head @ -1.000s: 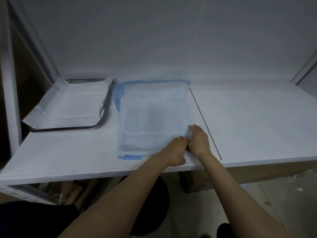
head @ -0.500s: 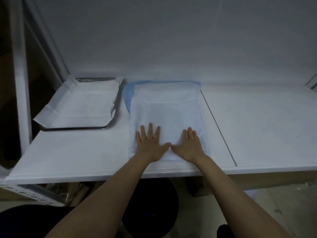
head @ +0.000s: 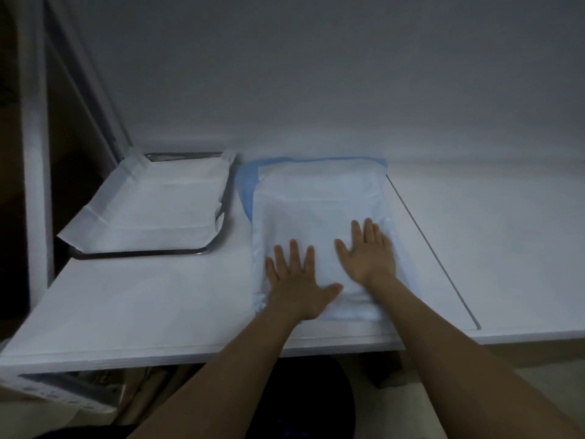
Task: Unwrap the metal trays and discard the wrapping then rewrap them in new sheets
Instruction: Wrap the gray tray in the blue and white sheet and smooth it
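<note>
A tray wrapped in a white sheet (head: 316, 198) over a blue one (head: 248, 185) lies in the middle of the white table (head: 152, 299). My left hand (head: 299, 286) presses flat on its near left part, fingers spread. Flat on the near right part rests my right hand (head: 368, 251), a little farther in. Neither hand holds anything. At the far left a metal tray (head: 142, 254) stands with a folded white sheet (head: 152, 207) draped over it and past its left rim.
A thin seam (head: 433, 251) runs across the table right of the package. A white upright post (head: 36, 153) and a diagonal brace stand at the left edge. The grey wall is close behind. Boxes and a dark stool sit under the table.
A second ago both hands pinched the wrap's near right corner. They then spread flat on the package, and now have slid apart, the right hand moving farther in.
</note>
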